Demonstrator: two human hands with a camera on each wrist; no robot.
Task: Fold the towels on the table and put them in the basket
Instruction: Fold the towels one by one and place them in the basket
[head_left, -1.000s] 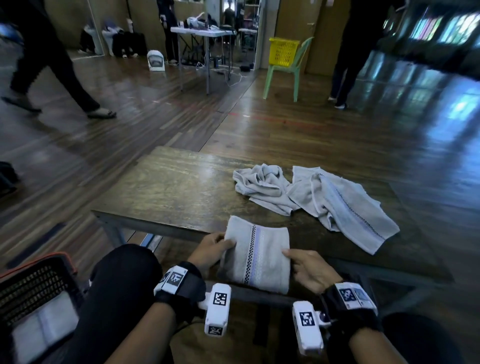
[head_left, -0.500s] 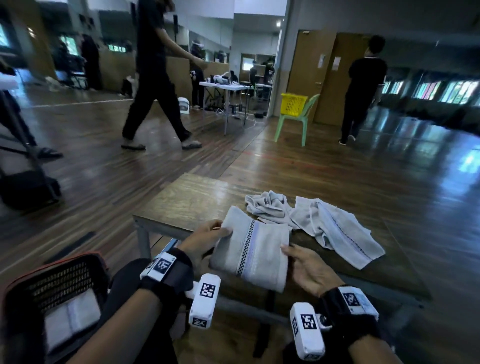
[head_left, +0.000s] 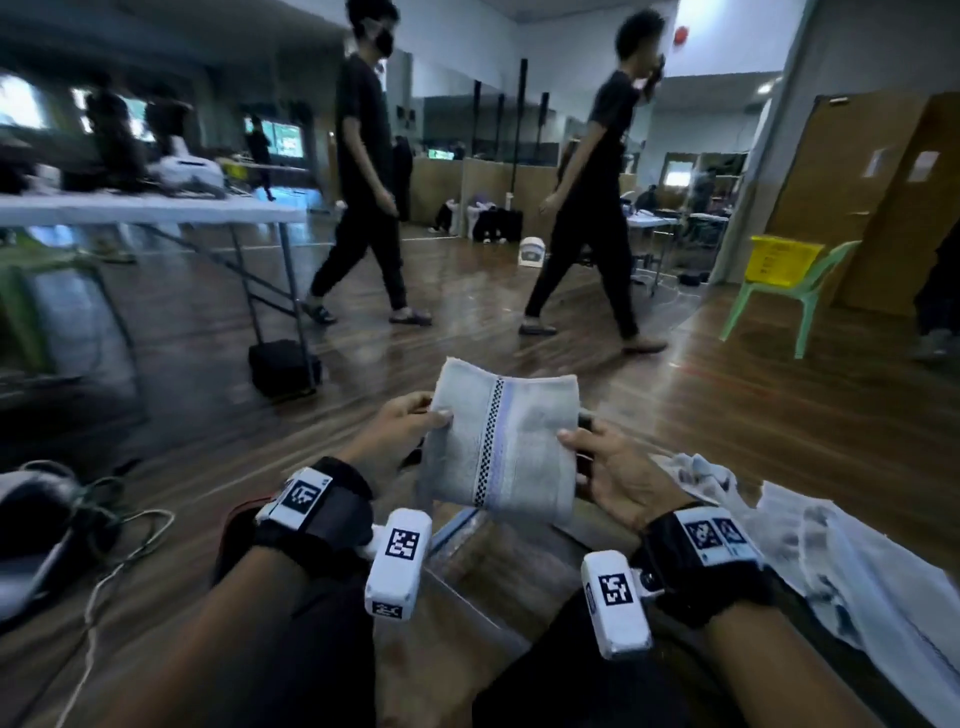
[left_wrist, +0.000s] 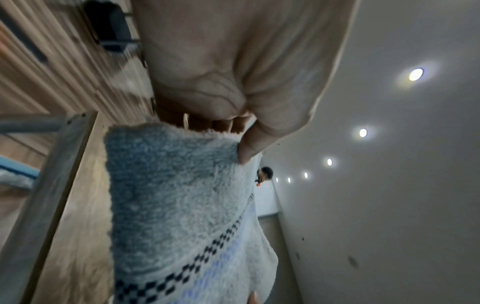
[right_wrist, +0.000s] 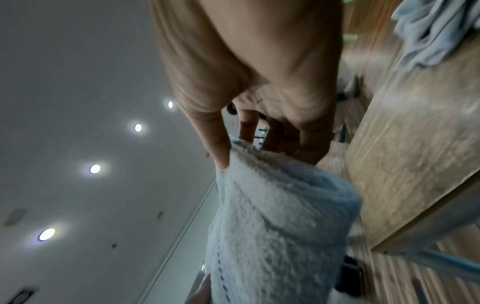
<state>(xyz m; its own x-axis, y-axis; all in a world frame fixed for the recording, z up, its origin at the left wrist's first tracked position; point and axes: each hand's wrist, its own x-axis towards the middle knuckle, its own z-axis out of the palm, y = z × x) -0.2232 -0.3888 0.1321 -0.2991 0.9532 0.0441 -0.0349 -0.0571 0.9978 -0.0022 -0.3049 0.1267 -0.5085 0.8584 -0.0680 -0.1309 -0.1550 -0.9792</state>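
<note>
A folded pale towel with a checked stripe is held up in the air, off the table. My left hand pinches its left edge, thumb on top, fingers beneath. At the opposite edge my right hand pinches it the same way. The left wrist view shows the towel under my thumb, and the right wrist view shows the towel hanging from my right hand. Unfolded towels lie on the table at the lower right. Only a red rim of the basket peeks out behind my left wrist.
The wooden table is to my right, its metal frame below the towel. Two people in black walk across the wood floor ahead. A white folding table stands at the left, cables lie on the floor, and a green chair holds a yellow crate.
Both hands have lifted the folded towel off the table and swung it up and leftward. My head has turned left, so the table and loose towels slid to the right edge.
</note>
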